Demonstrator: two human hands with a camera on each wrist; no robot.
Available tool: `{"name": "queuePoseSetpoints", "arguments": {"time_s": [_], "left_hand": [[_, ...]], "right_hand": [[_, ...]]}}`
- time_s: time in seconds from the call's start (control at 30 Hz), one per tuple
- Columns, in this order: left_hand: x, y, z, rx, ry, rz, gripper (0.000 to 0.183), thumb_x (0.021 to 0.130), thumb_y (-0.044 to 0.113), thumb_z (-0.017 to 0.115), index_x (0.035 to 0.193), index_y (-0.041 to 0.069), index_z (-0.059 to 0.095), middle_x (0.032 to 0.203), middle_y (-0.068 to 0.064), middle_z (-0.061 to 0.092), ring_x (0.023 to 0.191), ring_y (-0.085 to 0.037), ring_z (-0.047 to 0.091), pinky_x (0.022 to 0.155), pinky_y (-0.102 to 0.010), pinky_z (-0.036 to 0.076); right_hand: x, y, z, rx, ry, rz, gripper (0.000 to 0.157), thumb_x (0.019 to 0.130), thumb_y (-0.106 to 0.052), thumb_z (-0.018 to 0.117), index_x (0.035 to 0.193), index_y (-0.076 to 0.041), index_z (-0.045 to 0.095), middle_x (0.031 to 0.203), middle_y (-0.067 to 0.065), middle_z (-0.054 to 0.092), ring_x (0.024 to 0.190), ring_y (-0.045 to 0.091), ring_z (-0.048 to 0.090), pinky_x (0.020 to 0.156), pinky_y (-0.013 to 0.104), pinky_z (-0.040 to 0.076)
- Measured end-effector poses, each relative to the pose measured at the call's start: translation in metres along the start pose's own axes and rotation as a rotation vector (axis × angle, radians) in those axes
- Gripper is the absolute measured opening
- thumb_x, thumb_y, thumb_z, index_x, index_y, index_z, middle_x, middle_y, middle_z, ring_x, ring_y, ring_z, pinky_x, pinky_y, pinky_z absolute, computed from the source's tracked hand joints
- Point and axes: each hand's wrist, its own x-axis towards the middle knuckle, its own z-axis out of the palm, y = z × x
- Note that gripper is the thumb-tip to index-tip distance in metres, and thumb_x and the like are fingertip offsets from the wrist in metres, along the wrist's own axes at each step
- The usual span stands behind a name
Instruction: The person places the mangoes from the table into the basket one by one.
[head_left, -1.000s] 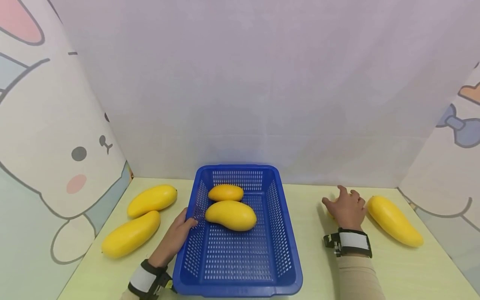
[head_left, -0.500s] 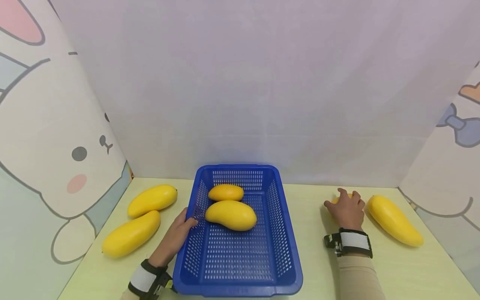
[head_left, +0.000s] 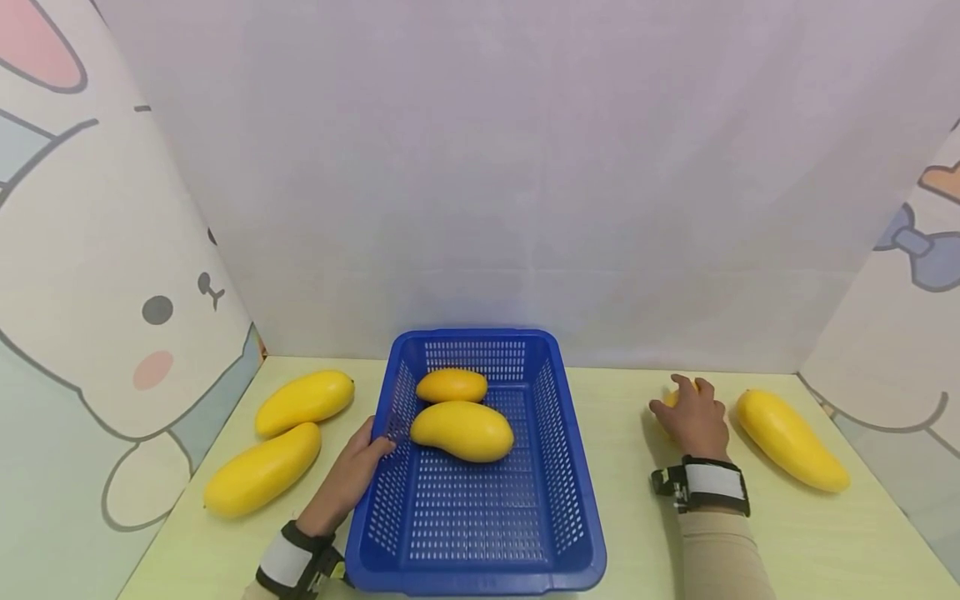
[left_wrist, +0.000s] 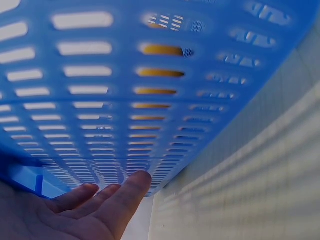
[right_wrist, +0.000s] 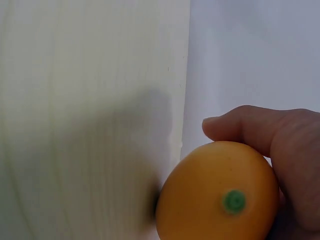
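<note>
My left hand [head_left: 352, 472] grips the left rim of a blue perforated plastic basket [head_left: 476, 581], thumb over the edge. In the left wrist view, its fingers [left_wrist: 127, 200] lie along the outside of the slotted wall. A small orange-yellow mango [head_left: 452, 386] and a larger yellow mango [head_left: 465, 431] lie inside the basket. To the right, my right hand [head_left: 696, 421] holds another mango [right_wrist: 215, 185] on the table, mostly hidden under the hand in the head view. The right wrist view shows its green stem spot and my thumb [right_wrist: 235, 125] across one side.
Two yellow mangoes [head_left: 305, 402] lie left of the basket, close together. Another long mango [head_left: 791, 442] lies just right of my right hand. A pale curtain [head_left: 525, 183] stands behind the light table [head_left: 622, 533], and cartoon-printed panels [head_left: 97, 250] flank it.
My right hand has settled lower over the mango, its fingers curling closer around it. My left hand, the basket and the other mangoes have stayed put.
</note>
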Motion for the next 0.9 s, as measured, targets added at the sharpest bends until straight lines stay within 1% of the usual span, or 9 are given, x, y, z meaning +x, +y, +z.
{"name": "queuePoseSetpoints", "arguments": {"time_s": [0.17,0.33,0.43,0.6,0.73,0.9], "left_hand": [[0.0002,-0.0004,-0.0003,-0.001,-0.002,0.002,0.055,0.1,0.008,0.04,0.154,0.002,0.029,0.132,-0.026,0.055,0.099,-0.034,0.063,0.084,-0.044,0.055],[0.0006,-0.0015,-0.0006,-0.002,0.0,0.004,0.056,0.1,0.008,0.04,0.154,0.001,0.029,0.134,-0.027,0.054,0.1,-0.034,0.063,0.084,-0.045,0.055],[0.0003,-0.0012,-0.0005,-0.006,0.0,-0.006,0.056,0.1,0.008,0.04,0.155,0.003,0.029,0.134,-0.026,0.055,0.1,-0.034,0.063,0.084,-0.046,0.056],[-0.0009,-0.0008,-0.0005,-0.013,0.001,-0.029,0.055,0.101,0.009,0.041,0.155,0.005,0.03,0.131,-0.023,0.057,0.097,-0.032,0.063,0.081,-0.044,0.055],[-0.0006,-0.0012,-0.001,-0.031,-0.006,-0.037,0.055,0.102,0.009,0.04,0.155,0.006,0.029,0.13,-0.024,0.056,0.095,-0.032,0.063,0.079,-0.045,0.056],[0.0001,-0.0009,-0.0019,-0.05,-0.018,-0.044,0.055,0.101,0.009,0.039,0.155,0.006,0.028,0.13,-0.025,0.056,0.094,-0.033,0.064,0.077,-0.046,0.056]], "right_hand": [[0.0005,0.0005,-0.0017,-0.001,-0.033,-0.014,0.075,0.092,-0.03,0.062,0.153,0.001,0.031,0.152,0.041,0.016,0.13,0.065,0.026,0.088,0.073,0.04],[0.0011,0.0009,-0.0025,-0.006,-0.049,-0.003,0.073,0.093,-0.033,0.062,0.152,0.001,0.034,0.15,0.042,0.017,0.126,0.067,0.029,0.088,0.072,0.041],[0.0015,0.0009,-0.0033,-0.006,-0.059,0.002,0.073,0.093,-0.032,0.062,0.151,0.002,0.034,0.15,0.042,0.017,0.122,0.068,0.032,0.086,0.072,0.042],[0.002,0.0001,-0.0041,0.0,-0.058,0.0,0.078,0.092,-0.03,0.063,0.153,0.003,0.029,0.149,0.042,0.02,0.121,0.066,0.035,0.088,0.07,0.042],[0.0016,-0.0004,-0.0051,0.007,-0.051,-0.001,0.082,0.092,-0.03,0.063,0.155,0.006,0.024,0.148,0.042,0.022,0.122,0.065,0.035,0.092,0.07,0.041],[0.0021,0.0006,-0.0053,0.004,-0.057,-0.003,0.084,0.092,-0.031,0.062,0.154,0.009,0.022,0.148,0.043,0.021,0.123,0.065,0.035,0.094,0.07,0.04]]}}
